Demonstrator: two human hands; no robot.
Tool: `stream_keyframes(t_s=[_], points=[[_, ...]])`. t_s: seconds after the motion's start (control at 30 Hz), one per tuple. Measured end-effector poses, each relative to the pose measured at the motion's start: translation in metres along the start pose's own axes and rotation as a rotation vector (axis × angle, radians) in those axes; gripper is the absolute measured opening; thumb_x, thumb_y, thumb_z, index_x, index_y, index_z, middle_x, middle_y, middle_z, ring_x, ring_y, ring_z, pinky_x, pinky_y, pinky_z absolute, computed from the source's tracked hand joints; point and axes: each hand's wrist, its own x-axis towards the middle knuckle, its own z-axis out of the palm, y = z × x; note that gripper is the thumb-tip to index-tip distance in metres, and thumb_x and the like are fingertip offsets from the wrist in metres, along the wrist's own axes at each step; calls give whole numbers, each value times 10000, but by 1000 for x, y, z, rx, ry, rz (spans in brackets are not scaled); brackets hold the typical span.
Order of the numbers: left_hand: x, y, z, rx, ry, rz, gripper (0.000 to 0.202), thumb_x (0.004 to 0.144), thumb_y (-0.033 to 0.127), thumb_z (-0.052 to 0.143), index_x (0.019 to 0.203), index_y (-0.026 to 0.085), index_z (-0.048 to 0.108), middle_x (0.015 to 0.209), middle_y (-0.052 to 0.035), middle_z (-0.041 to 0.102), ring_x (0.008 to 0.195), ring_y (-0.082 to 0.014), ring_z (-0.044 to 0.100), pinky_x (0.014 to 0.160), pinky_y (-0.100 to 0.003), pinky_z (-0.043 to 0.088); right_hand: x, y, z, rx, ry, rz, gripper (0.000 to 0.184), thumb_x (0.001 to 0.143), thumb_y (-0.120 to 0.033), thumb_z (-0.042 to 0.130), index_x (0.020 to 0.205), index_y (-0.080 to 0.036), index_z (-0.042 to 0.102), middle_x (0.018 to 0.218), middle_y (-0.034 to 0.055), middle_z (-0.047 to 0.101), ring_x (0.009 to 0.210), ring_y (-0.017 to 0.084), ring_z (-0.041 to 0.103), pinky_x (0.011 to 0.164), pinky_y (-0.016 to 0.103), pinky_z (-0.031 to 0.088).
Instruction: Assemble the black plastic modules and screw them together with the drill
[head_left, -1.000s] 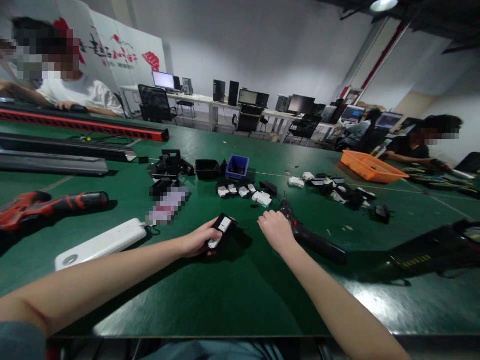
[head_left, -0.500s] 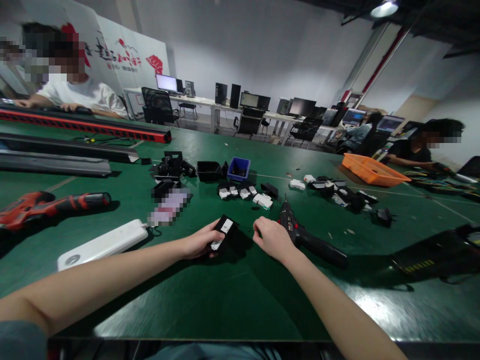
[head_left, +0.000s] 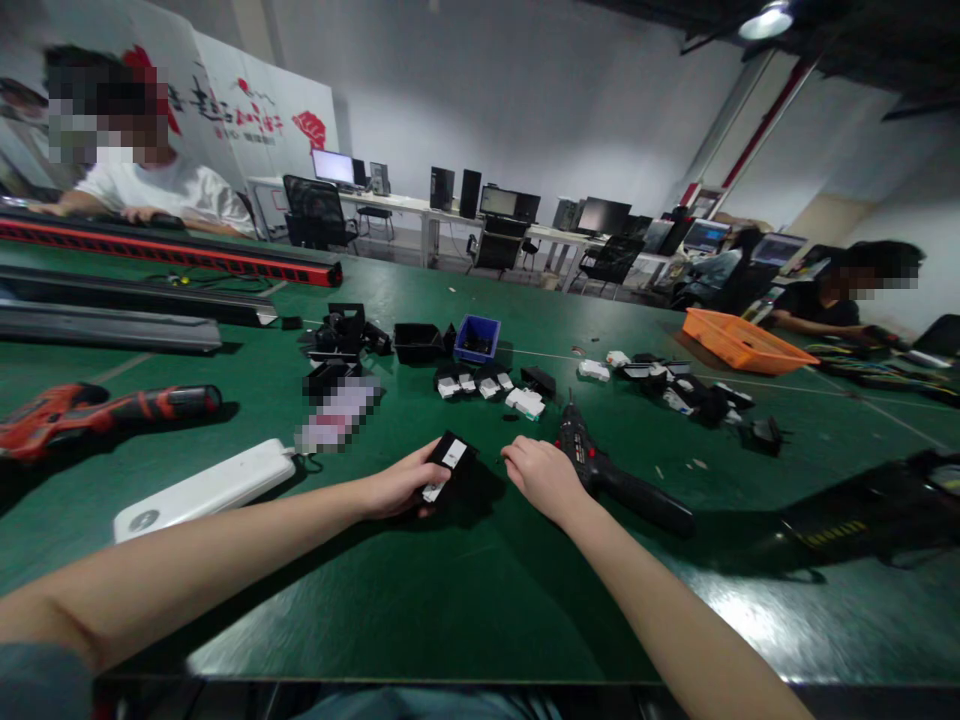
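the black-and-white part (head_left: 453, 455) is in the left hand (head_left: 403, 484), over the near half of the desk (head_left: 420, 600); whether it touches the surface, i cannot tell. the thumb presses across its white face with the other fingers behind, probably to keep that face turned up and steady. the right hand (head_left: 546, 478) is near it, fingers curled; i cannot tell whether the tips pinch anything small. just beside that hand lies the black power driver (head_left: 637, 495), handle slanting toward the person, likely for an easy grasp. beyond, white pieces (head_left: 525, 402) and a blue tray (head_left: 476, 352) sit ahead of both hands, seemingly within reach. compared with a second ago, the right hand has shifted toward the part, baring more of the driver; the left hand's hold looks unchanged.
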Motion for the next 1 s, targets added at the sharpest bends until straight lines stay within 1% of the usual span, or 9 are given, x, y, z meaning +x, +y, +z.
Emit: stream_keyframes(t_s=[0.07,0.13,0.2,0.27,0.4,0.57,0.77,0.87,1.0], points=[[0,0,0,1,-5,6,518,749,316,632,1195,193,399,804,3,525,524,-88,490,353,-162,384,-1,2,-1,-2,17,9,168,924,-157,521,1029,-160,652,937,73,654,865,199,623,754,302,450],[-1,1,1,7,2,4,536,746,314,633,1208,192,391,801,4,524,518,-87,486,346,-160,376,-1,1,-2,11,24,-21,182,928,-162,523,1059,-176,648,965,68,650,875,191,618,752,292,444],[-1,2,2,14,13,0,545,741,312,631,1214,190,388,787,7,520,514,-88,483,343,-160,372,-2,-1,-3,19,8,-66,182,929,-174,530,1060,-192,654,975,61,647,856,182,613,742,287,440],[-2,3,3,20,20,-4,531,740,313,628,1201,188,397,775,8,517,515,-88,484,346,-159,372,-1,-3,-4,10,-10,-80,175,931,-181,532,1042,-193,666,965,61,646,837,180,611,735,288,438],[-2,4,4,32,21,-10,520,737,322,627,1189,187,409,750,13,508,512,-90,483,348,-158,369,-1,1,-2,-15,-6,-34,174,934,-178,520,1017,-175,673,953,70,651,850,190,621,743,298,441],[-4,6,5,32,25,-13,540,731,325,634,1202,186,407,762,9,511,515,-91,487,352,-161,368,-1,7,-1,-25,28,25,197,946,-170,495,1039,-157,668,949,81,659,871,196,630,769,304,448],[-2,5,6,48,37,-7,515,750,323,629,1196,200,404,744,23,507,494,-81,470,350,-162,369,2,1,1,-43,-45,-30,182,935,-173,518,1003,-181,686,938,68,656,836,197,629,730,308,451],[-1,2,8,68,94,42,460,763,320,628,1154,202,417,739,33,498,491,-76,467,346,-159,369,4,-1,3,-41,-55,-38,186,948,-185,504,981,-177,687,922,72,652,840,198,629,733,304,452],[1,0,12,97,237,120,380,783,311,612,1099,204,429,731,42,486,507,-78,476,348,-155,378,4,-3,5,27,-61,-58,191,954,-179,495,959,-163,685,913,86,656,829,194,633,736,296,454]])
